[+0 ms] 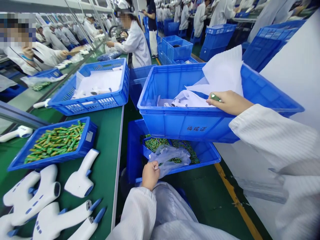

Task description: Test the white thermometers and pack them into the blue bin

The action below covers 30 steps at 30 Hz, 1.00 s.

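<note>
My left hand (150, 175) is closed on the edge of a see-through plastic bag (172, 155). The bag lies over green batteries (157, 144) in a lower blue bin (133, 146). Higher up, my right hand (231, 101) is closed around a green battery (215, 97), whose end shows by the thumb. It is at the front rim of a large blue crate (172, 123), close to white paper sheets (225, 71) inside. A few white device shells (176, 103) lie partly under that paper.
On the green bench (106, 133) at left are a blue tray (91, 133) of green and yellow batteries, several white handheld thermometer-like devices (81, 176), and a crate (100, 101) lined with paper. A co-worker (136, 41) in white stands beyond. Stacked blue bins (178, 50) are behind.
</note>
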Available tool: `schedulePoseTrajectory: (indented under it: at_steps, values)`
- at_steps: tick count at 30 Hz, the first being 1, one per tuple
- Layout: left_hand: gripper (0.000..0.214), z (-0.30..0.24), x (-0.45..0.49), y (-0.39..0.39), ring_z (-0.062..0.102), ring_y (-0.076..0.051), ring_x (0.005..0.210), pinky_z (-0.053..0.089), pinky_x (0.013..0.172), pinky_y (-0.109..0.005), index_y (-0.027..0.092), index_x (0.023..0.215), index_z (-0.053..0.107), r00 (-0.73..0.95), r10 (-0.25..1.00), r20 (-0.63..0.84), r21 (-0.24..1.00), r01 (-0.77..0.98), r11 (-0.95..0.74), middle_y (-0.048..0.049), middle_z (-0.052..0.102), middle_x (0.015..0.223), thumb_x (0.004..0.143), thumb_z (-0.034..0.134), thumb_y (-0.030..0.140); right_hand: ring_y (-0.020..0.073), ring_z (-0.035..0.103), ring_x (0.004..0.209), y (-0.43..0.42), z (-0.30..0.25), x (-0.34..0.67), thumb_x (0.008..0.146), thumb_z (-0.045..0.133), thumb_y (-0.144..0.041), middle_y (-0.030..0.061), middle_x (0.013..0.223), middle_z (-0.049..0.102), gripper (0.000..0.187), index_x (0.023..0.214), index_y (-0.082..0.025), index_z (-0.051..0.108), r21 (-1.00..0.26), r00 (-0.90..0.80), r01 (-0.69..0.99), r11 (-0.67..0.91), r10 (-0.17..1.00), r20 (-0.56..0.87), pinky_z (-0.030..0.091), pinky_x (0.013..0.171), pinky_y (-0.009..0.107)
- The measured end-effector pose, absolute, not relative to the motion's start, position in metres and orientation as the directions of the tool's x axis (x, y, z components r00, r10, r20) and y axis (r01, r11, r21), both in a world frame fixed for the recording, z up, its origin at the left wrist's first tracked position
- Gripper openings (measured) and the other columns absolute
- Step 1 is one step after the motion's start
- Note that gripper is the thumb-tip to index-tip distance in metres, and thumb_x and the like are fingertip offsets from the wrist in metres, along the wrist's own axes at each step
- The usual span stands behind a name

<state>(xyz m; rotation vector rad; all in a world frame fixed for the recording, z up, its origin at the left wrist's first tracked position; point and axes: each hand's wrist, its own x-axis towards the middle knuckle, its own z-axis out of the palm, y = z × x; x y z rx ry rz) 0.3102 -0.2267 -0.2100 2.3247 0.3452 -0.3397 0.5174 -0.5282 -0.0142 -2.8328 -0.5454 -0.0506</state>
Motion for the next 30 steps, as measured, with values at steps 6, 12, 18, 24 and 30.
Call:
schedulePoseTrajectory:
  at_steps: [6, 12, 18, 24, 30]
  values:
    - [0.011, -0.206, 0.312, -0.213, 0.058, -0.016, 0.077, 0.044, 0.076, -0.031, 0.016, 0.073, 0.058, 0.897, 0.066, -0.436, 0.43, 0.272, -0.861, 0.0012, 0.057, 0.071, 0.083, 0.06, 0.013, 0.0197, 0.06, 0.071, -0.53, -0.015, 0.526, 0.089, 0.046, -0.047, 0.0047, 0.078, 0.069, 0.034, 0.081, -0.02, 0.063, -0.216, 0.91, 0.414, -0.885, 0.407, 0.076, 0.039, 0.066, 0.029]
    - [0.021, -0.208, 0.314, -0.205, 0.064, -0.019, 0.097, 0.051, 0.09, -0.041, 0.015, 0.099, 0.065, 0.85, 0.007, -0.527, 0.264, 0.171, -0.949, -0.0062, 0.067, 0.102, 0.092, 0.06, 0.035, 0.0214, 0.06, 0.07, -0.529, -0.017, 0.532, 0.089, 0.045, -0.052, 0.0047, 0.075, 0.067, 0.037, 0.085, -0.021, 0.064, -0.14, 0.915, 0.402, -0.905, 0.391, 0.099, 0.037, 0.064, 0.029]
    - [0.022, -0.204, 0.313, -0.206, 0.062, -0.02, 0.101, 0.051, 0.09, -0.041, 0.015, 0.103, 0.065, 0.843, -0.006, -0.538, 0.163, 0.097, -0.982, -0.007, 0.066, 0.108, 0.093, 0.058, 0.034, 0.0205, 0.056, 0.062, -0.527, -0.013, 0.533, 0.089, 0.043, -0.061, 0.0039, 0.069, 0.061, 0.044, 0.088, -0.022, 0.063, -0.103, 0.918, 0.389, -0.915, 0.376, 0.131, 0.036, 0.06, 0.028]
    - [0.035, -0.198, 0.314, -0.216, 0.054, -0.029, 0.117, 0.044, 0.095, -0.043, 0.015, 0.11, 0.067, 0.912, 0.005, -0.41, 0.099, 0.05, -0.994, -0.0187, 0.054, 0.132, 0.094, 0.036, 0.011, 0.0224, 0.058, 0.064, -0.521, 0.004, 0.514, 0.095, 0.04, -0.051, 0.009, 0.071, 0.067, 0.04, 0.089, -0.019, 0.064, 0.009, 0.91, 0.362, -0.932, 0.356, 0.214, 0.033, 0.057, 0.029]
    - [0.037, -0.204, 0.319, -0.214, 0.026, -0.028, 0.144, 0.014, 0.12, -0.05, 0.024, 0.109, 0.071, 0.931, -0.166, -0.326, 0.199, -0.104, -0.974, -0.0048, 0.038, 0.156, 0.093, 0.041, 0.014, 0.0203, 0.066, 0.073, -0.473, -0.042, 0.442, 0.095, 0.045, -0.044, 0.0075, 0.082, 0.074, 0.033, 0.082, -0.022, 0.067, -0.151, 0.589, 0.789, -0.595, 0.665, 0.459, 0.044, 0.068, 0.03]
